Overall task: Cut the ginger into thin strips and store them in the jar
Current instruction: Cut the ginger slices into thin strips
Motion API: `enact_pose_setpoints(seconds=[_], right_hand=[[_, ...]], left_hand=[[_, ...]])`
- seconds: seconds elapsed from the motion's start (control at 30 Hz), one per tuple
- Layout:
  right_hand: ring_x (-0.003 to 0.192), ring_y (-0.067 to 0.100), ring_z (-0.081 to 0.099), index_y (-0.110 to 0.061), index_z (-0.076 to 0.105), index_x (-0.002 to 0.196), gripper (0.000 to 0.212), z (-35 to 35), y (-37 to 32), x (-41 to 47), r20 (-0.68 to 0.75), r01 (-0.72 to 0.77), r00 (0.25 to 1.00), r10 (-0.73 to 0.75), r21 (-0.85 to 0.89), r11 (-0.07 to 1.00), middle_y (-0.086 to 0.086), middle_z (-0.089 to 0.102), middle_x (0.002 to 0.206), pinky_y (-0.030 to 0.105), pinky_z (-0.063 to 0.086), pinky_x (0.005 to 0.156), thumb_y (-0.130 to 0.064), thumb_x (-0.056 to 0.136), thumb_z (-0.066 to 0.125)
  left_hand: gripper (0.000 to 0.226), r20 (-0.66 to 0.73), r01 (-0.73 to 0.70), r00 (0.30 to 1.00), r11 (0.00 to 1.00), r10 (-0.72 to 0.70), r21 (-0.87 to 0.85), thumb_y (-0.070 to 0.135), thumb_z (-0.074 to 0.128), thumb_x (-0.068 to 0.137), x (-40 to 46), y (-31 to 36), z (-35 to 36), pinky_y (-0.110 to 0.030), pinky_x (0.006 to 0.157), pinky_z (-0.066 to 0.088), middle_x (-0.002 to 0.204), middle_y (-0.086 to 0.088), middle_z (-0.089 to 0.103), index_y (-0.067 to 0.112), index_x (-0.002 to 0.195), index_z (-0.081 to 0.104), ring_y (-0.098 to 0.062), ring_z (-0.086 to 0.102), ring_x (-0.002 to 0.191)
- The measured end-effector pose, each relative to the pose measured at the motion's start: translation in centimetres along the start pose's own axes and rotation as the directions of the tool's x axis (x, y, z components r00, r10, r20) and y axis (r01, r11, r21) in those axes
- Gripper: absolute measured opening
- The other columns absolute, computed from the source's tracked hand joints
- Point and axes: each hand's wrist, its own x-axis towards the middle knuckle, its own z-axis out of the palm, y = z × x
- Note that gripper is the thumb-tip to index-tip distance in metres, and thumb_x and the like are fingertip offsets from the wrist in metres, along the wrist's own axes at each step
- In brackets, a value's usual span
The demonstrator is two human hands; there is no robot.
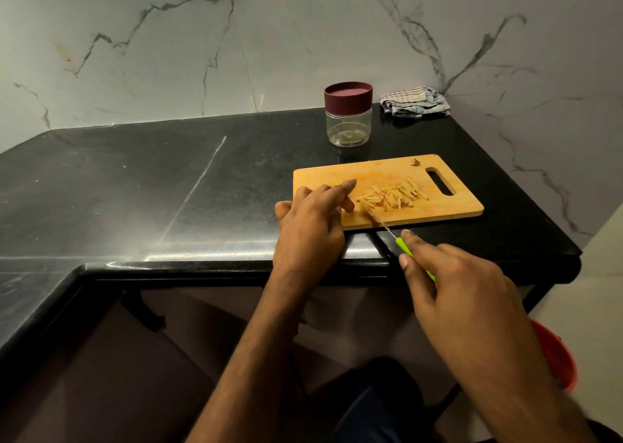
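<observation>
On the board, which lies on the black surface, the ginger strips sit in a loose pile near its middle, with one small ginger piece at its far edge. The left hand rests at the board's near-left corner, its grip apart and forefinger stretched out, while the right hand has its grip clamped on the green handle of the knife, whose blade lies across the board's near edge. Behind the board stands the jar, lid on, with a cloth to its right.
</observation>
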Motion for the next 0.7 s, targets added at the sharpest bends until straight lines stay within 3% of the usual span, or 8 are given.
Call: enact_pose_setpoints(seconds=[0.07, 0.17, 0.27, 0.37, 0.43, 0.57, 0.7], right_hand=[[0.061, 0.003, 0.047, -0.023, 0.059, 0.129, 0.041, -0.1, 0.1, 0.0, -0.029, 0.011, 1.000, -0.010, 0.055, 0.998, -0.008, 0.057, 0.074, 0.012, 0.028, 0.050, -0.036, 0.093, 0.045], [0.064, 0.002, 0.050, -0.021, 0.061, 0.127, 0.042, -0.1, -0.2, -0.1, -0.033, 0.041, 0.999, -0.037, 0.118, 0.992, -0.006, 0.065, 0.080, 0.011, 0.036, 0.053, -0.038, 0.092, 0.045], [0.067, 0.001, 0.052, -0.025, 0.059, 0.128, 0.042, 0.2, -0.7, -0.2, 0.000, 0.045, 0.999, -0.046, 0.153, 0.987, -0.008, 0.067, 0.084, 0.016, 0.045, 0.058, -0.041, 0.092, 0.044], [0.058, 0.000, 0.052, -0.027, 0.062, 0.124, 0.037, 0.4, -0.8, 0.0, 0.030, 0.045, 0.998, -0.050, 0.139, 0.989, -0.013, 0.059, 0.070, 0.012, 0.039, 0.050, -0.039, 0.094, 0.045], [0.058, 0.000, 0.052, -0.028, 0.062, 0.123, 0.035, 0.4, -0.8, 0.1, 0.047, 0.031, 0.998, -0.038, 0.136, 0.990, -0.012, 0.058, 0.068, 0.015, 0.041, 0.049, -0.039, 0.094, 0.045], [0.063, 0.006, 0.055, -0.023, 0.061, 0.125, 0.035, 0.2, -0.4, 0.5, -0.001, 0.008, 1.000, -0.008, 0.067, 0.998, -0.007, 0.061, 0.073, 0.024, 0.046, 0.053, -0.034, 0.095, 0.047], [0.065, 0.007, 0.047, -0.027, 0.052, 0.135, 0.042, -0.3, 0.0, 1.0, -0.049, -0.023, 0.999, 0.022, -0.035, 0.999, -0.009, 0.051, 0.077, 0.019, 0.028, 0.050, -0.037, 0.096, 0.041]], left_hand=[[0.050, -0.024, 0.032, 0.999, 0.997, -0.034, -0.069, 0.010, 0.048, 0.101, 0.1, -0.4, 0.2, -0.011, 0.091, 0.013, 0.108, 0.023, 0.067, 0.035, 0.144, 0.050, 0.001, 0.042, 0.106], [0.046, -0.055, 0.048, 0.997, 0.995, -0.053, -0.085, 0.013, 0.048, 0.102, 0.1, -0.6, 0.4, -0.006, 0.093, 0.009, 0.106, 0.023, 0.069, 0.033, 0.143, 0.050, 0.001, 0.043, 0.106], [0.040, -0.109, 0.069, 0.991, 0.993, -0.079, -0.096, 0.013, 0.048, 0.101, 0.0, -0.6, 0.3, -0.012, 0.092, 0.016, 0.103, 0.020, 0.067, 0.031, 0.137, 0.054, -0.001, 0.045, 0.103], [0.031, -0.170, 0.098, 0.979, 0.992, -0.110, -0.080, 0.016, 0.050, 0.101, 0.0, -0.6, 0.3, -0.029, 0.091, 0.026, 0.111, 0.015, 0.063, 0.028, 0.127, 0.061, -0.004, 0.046, 0.102], [0.028, -0.180, 0.126, 0.974, 0.989, -0.137, -0.075, 0.016, 0.050, 0.101, 0.0, -0.5, 0.2, -0.031, 0.091, 0.025, 0.116, 0.012, 0.062, 0.026, 0.123, 0.063, -0.005, 0.046, 0.104], [0.032, -0.073, 0.158, 0.985, 0.987, -0.156, 0.011, 0.025, 0.052, 0.101, 0.2, -0.3, 0.0, -0.034, 0.099, 0.025, 0.129, 0.009, 0.052, 0.030, 0.132, 0.058, -0.010, 0.040, 0.118], [0.054, 0.045, 0.125, 0.990, 0.986, -0.130, 0.108, 0.032, 0.051, 0.101, 0.5, 0.0, -0.2, -0.036, 0.101, 0.020, 0.154, 0.014, 0.032, 0.036, 0.152, 0.034, -0.015, 0.026, 0.135]])
